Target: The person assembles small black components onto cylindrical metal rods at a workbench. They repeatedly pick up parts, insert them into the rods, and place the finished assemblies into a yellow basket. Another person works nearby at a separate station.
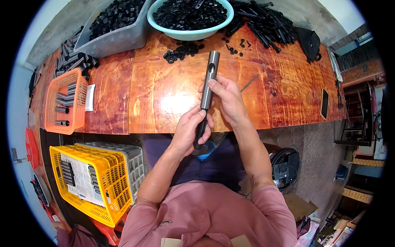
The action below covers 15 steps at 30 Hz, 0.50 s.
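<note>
The tube [207, 95], of grey metal, is in front of the person, over the near part of the table [164, 88]. Its long axis goes away from the body, with the far end leaning a little to the right. An oval hole is near this far end.

The right hand [230, 101] is the nearer one to the tube: it is closed around its middle, from the right side, and the thumb lies across the upper face. The left hand [185, 131] is below the tube and is closed on a black handle [200, 130], which continues almost the same line toward the lap. The left thumb is just at the meeting place of both parts. Because of this thumb I cannot tell if the handle enters the tube or only touches it.

Beyond the tube, to its left, there are small black parts [181, 52], and behind them a pale blue bowl [189, 35], full. To the right of the tube lies a thin rod [249, 82], quite near the right hand. An orange basket [81, 103] with short tubes [66, 96] is well apart, to the left of the tube.
</note>
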### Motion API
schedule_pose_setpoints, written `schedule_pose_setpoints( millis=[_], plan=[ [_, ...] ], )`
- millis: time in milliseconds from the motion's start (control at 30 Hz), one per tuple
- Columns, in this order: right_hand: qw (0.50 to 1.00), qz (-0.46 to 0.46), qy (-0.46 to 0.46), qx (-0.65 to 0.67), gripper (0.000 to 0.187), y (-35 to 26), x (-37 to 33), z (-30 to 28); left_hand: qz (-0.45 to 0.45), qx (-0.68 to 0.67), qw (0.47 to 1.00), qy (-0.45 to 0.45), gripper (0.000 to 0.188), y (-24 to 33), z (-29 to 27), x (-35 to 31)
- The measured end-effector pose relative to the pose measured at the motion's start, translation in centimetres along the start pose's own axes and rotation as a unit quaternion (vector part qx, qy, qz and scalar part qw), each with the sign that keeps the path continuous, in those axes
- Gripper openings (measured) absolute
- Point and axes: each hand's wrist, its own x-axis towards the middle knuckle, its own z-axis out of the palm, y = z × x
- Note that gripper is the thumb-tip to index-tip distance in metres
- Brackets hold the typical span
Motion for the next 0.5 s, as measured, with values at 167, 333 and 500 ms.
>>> schedule_pose_setpoints(
  millis=[167, 333, 500],
  plan=[
    [1.0, -0.012, 0.001, -0.02, 0.03, 0.28, -0.08, 0.11, 0.002, 0.023, 1.0, 0.014, 0.042, 0.24, 0.2, -0.21],
    [1.0, -0.016, 0.011, -0.024, 0.031, 0.4, -0.37, 0.34, 0.0, 0.058, 0.998, 0.028, 0.038, 0.41, 0.35, -0.31],
    [0.999, -0.012, 0.027, -0.015, 0.027, 0.35, -0.79, 0.72, 0.004, 0.064, 0.997, 0.042, 0.033, 0.18, 0.36, -0.42]
  ],
)
